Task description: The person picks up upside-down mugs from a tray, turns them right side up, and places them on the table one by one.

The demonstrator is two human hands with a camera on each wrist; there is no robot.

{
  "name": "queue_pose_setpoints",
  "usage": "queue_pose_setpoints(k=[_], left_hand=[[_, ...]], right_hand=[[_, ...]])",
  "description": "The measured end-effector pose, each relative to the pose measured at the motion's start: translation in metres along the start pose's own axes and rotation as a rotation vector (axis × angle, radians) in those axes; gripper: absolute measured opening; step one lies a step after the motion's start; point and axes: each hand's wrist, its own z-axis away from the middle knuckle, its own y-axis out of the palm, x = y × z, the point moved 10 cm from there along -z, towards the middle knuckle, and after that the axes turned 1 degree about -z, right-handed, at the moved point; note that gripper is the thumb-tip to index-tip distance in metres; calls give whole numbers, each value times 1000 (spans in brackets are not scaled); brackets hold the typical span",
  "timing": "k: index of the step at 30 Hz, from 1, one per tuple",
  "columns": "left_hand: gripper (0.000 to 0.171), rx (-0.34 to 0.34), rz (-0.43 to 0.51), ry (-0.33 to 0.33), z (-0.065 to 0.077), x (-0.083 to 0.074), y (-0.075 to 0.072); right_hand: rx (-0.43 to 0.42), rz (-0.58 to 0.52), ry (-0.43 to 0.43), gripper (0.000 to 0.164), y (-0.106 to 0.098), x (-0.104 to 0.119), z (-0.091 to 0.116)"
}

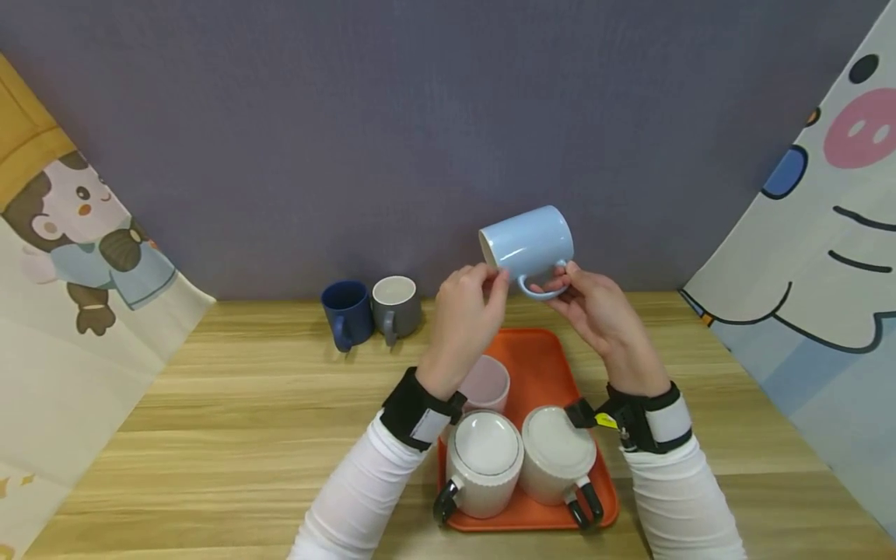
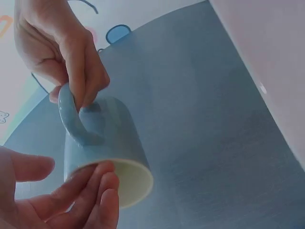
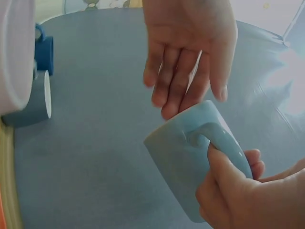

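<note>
A light blue mug (image 1: 528, 237) is up in the air over the tray's far end, tipped on its side with its mouth toward the left. My right hand (image 1: 609, 319) grips its handle, thumb and fingers around the loop. At the mouth is my left hand (image 1: 465, 327). In the left wrist view, the left fingers (image 2: 102, 191) reach right at the rim of the blue mug (image 2: 109, 129), while the thumb stands apart. The right wrist view shows the left hand (image 3: 190, 52) with fingers extended toward the mug's rim.
Below, an orange tray (image 1: 535, 354) holds a pink mug (image 1: 484, 383) and two upside-down white mugs (image 1: 483, 455) with black handles. Left of the tray, a navy mug (image 1: 348, 315) and a grey mug (image 1: 397, 311) stand upright by the grey back panel (image 1: 336, 140).
</note>
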Motion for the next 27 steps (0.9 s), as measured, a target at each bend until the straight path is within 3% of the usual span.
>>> queue_pose_setpoints(k=[4,9,16,23,27], left_hand=[[27,31,19,-48,0,0,2],[26,8,22,-95,3,2,-3],[27,8,47,-111,5,-3,-3],[34,115,166,-174,3,-4,13],[36,107,207,-212,4,3,13]], right_hand=[[-10,-34,-19,25,4,1,1],[-19,-85,-34,25,6,2,1],[-19,-186,-59,22,11,8,4],[-33,-155,-69,21,21,8,7],[-29,-137,-57,23,27,3,9]])
